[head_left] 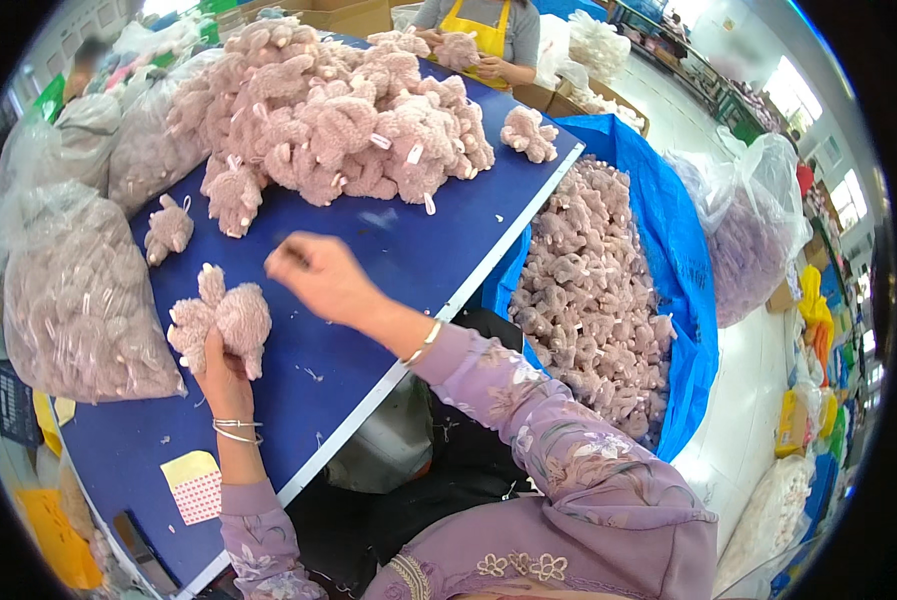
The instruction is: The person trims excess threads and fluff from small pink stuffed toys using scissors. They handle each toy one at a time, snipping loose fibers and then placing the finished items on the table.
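Observation:
A fluffy pale pink plush toy (240, 318) with stubby limbs is held above the blue tabletop (308, 430). My left hand (226, 378) grips it from below, fingers wrapped round it. Just right of the toy, apart from it, hovers my right hand (323, 280). Its fingers are curled together and a little blurred; whatever they pinch, if anything, is too small to make out. Beyond both hands rises a big pile of similar plush toys (368, 130), several with white tags. Two single toys lie nearer, one small plush toy (168, 230) and one plush toy (233, 198) against the pile.
Clear bags full of toys (83, 300) line the table's left side. A card with red dots (198, 497) and a dark flat tool (143, 552) lie near me. Right of the table edge stands a blue sack (686, 310) of toys. Across the table a co-worker in a yellow apron (480, 28) handles a toy.

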Motion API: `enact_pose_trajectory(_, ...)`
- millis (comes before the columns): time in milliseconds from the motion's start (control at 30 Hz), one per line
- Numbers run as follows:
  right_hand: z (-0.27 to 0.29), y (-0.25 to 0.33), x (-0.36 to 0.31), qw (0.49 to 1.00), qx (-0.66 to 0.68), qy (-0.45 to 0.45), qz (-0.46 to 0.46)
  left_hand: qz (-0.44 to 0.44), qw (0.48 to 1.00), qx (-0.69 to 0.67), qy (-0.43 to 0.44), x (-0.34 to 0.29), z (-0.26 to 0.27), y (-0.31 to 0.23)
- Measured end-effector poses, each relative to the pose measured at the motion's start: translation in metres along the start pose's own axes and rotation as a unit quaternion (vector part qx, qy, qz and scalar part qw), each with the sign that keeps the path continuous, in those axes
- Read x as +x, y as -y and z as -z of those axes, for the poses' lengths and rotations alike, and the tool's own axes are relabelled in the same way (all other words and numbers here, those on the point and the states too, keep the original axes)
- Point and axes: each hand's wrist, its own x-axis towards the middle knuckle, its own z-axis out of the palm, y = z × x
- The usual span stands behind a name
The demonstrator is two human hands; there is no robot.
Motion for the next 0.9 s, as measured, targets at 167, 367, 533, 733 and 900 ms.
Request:
enact_pose_trajectory(167, 0.166, 0.024, 0.024, 0.908, -0.094, -0.405, 0.053, -0.005, 1.0, 0.01, -0.005, -0.001, 0.011, -0.006)
enact_pose_trajectory(367, 0.371, -0.069, 0.003, 0.769, -0.556, -0.279, -0.151, 0.015, 1.0, 0.012, 0.021, 0.009, 0.005, 0.013)
enact_pose_trajectory(533, 0.264, 0.007, -0.001, 0.881, -0.351, -0.315, -0.041, 0.015, 1.0, 0.003, -0.005, 0.003, 0.011, -0.003)
enact_pose_trajectory(733, 0.088, 0.054, -0.03, 0.98, -0.078, 0.089, -0.161, 0.016, 0.999, -0.025, 0.027, 0.003, 0.003, 0.005)
enact_pose_trajectory(900, -0.012, 0.039, -0.02, 0.963, 0.036, 0.185, -0.195, -0.009, 0.997, -0.063, 0.052, -0.013, -0.019, -0.013)
